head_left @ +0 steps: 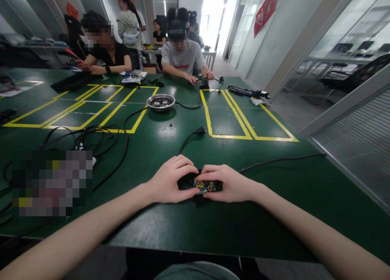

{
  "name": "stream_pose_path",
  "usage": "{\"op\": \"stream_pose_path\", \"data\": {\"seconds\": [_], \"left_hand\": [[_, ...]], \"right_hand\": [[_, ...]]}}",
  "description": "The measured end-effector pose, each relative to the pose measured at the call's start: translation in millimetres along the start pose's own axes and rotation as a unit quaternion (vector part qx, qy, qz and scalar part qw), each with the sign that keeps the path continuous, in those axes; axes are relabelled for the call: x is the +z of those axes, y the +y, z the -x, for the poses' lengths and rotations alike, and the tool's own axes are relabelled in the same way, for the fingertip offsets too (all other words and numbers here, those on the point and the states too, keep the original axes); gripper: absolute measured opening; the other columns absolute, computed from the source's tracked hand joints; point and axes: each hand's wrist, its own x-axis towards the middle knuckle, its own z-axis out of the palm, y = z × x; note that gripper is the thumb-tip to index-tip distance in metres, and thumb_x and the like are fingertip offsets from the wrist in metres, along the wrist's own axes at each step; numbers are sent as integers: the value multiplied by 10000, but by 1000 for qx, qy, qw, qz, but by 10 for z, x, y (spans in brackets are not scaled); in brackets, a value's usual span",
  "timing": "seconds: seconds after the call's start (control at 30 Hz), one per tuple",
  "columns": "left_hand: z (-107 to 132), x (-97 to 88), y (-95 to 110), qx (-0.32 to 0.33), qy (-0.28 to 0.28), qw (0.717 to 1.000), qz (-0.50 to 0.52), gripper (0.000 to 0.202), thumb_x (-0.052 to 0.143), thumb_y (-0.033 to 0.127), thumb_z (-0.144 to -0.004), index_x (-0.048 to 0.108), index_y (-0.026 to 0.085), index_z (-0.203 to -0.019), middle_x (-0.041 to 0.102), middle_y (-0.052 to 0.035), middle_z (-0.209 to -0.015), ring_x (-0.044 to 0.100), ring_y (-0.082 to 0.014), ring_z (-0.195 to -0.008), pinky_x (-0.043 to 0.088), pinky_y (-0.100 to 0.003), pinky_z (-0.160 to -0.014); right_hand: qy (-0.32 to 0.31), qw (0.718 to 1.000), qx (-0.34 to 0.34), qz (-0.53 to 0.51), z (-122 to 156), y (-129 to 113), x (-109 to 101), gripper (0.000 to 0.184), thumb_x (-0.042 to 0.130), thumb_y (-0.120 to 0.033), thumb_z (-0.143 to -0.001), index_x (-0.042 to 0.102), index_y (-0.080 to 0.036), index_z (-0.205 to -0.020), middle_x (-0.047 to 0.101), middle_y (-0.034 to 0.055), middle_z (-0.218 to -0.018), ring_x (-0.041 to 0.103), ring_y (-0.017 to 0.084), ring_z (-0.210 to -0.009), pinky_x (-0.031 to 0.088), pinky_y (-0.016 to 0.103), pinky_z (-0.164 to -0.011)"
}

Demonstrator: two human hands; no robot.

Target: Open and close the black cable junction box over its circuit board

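Near the table's front edge, a small green circuit board (204, 187) with copper coils is held between both my hands. My left hand (172, 180) curls in from the left, its thumb at the board's left end and its fingers on a black part behind. My right hand (233, 184) grips the board from the right between thumb and fingers. The black part, perhaps a casing, is mostly hidden by my fingers. A black power cord with a plug (199, 131) lies just beyond my left hand. Another black cable (283, 159) runs from behind my right hand towards the table's right side.
A metal bowl (161, 103) holding small metal parts stands ahead on the green table (164, 223). Tangled black cables (91, 136) lie left, beside a blurred-out object (55, 182). Yellow tape (231, 137) marks rectangles. A black tripod-like object (248, 91) lies far right. Co-workers sit across.
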Motion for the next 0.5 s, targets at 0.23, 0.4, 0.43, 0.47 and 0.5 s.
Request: {"op": "stream_pose_path", "data": {"seconds": [0.23,0.4,0.43,0.47,0.5], "left_hand": [[-6,11,49,-27,-60,995,-81,510,811,596,-768,664,182,-1027,718,-69,-930,619,-264,-919,510,-398,-805],[10,15,30,-64,-52,993,-83,611,814,553,-769,641,203,-1240,697,-118,-1227,580,-325,-1140,526,-478,-949],[15,18,22,-67,-51,993,-83,627,813,542,-768,635,203,-1265,682,-128,-1270,569,-337,-1170,522,-498,-967],[18,21,15,-70,-51,993,-83,623,812,528,-769,635,201,-1269,672,-134,-1296,560,-346,-1192,516,-513,-980],[20,24,10,-71,-51,993,-83,602,808,512,-772,639,200,-1258,668,-136,-1304,556,-351,-1207,510,-521,-989]], "right_hand": [[46,999,-5,-22,5,-3,15,296,746,-215,-845,717,-198,-1139,709,75,-1058,706,188,-914,574,300,-818],[107,994,18,-21,11,16,-60,235,723,-232,-871,726,-213,-1105,689,78,-1057,689,177,-865,583,257,-661],[111,993,28,-22,10,24,-58,232,723,-244,-875,729,-216,-1105,686,77,-1055,682,166,-824,564,237,-596],[113,993,35,-21,8,35,-49,231,725,-253,-877,732,-216,-1105,687,76,-1048,677,159,-793,549,227,-560],[114,993,36,-17,5,50,-35,229,728,-259,-879,736,-215,-1103,689,75,-1039,678,158,-784,552,230,-565]]}}
